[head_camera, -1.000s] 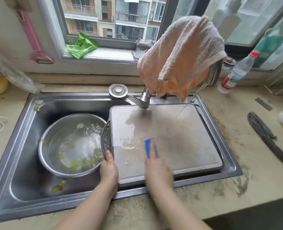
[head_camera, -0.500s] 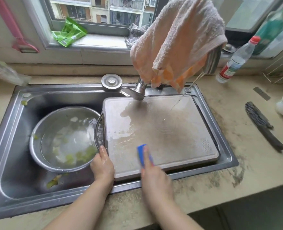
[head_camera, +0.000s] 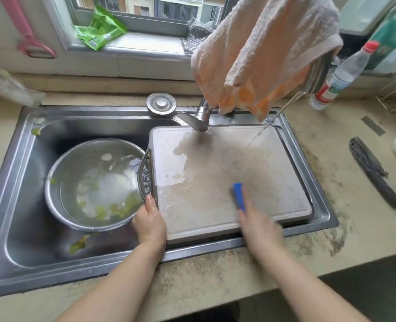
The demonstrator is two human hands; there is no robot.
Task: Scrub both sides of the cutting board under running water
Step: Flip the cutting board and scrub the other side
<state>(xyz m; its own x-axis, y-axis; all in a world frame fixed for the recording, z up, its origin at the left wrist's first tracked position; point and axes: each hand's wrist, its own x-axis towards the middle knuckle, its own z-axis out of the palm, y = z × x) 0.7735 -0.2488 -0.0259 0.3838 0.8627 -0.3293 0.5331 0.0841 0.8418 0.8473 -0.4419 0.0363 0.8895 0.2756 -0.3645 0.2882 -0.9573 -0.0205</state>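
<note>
A grey cutting board (head_camera: 215, 182) lies flat across the right half of a steel sink (head_camera: 17, 182), its long axis running left to right, its near edge along the sink's front rim. The right hand (head_camera: 259, 226) is over the board's near right portion, fingers closed on a blue scrubber (head_camera: 238, 197) pressed to the wet surface. Most of the unscrubbed top stretches away from this hand, toward the back and left. The left hand (head_camera: 149, 220) grips the board's near left corner, beside the dark handle (head_camera: 147, 175) on its left end, steadying it.

A thin stream of water (head_camera: 271, 122) falls slantwise onto the board's far right area from a spout hidden under a draped peach towel (head_camera: 262, 54). The tap lever (head_camera: 192, 120) overhangs the board's far edge.

Left of the board, touching its handle end, a metal basin (head_camera: 59, 182) holds water and green scraps; it seems likely to crowd any flip to the left. Only the top face shows; the underside is not yet turned up. A plastic bottle (head_camera: 341, 77) and a dark brush (head_camera: 373, 173) rest on the counter to the right.
</note>
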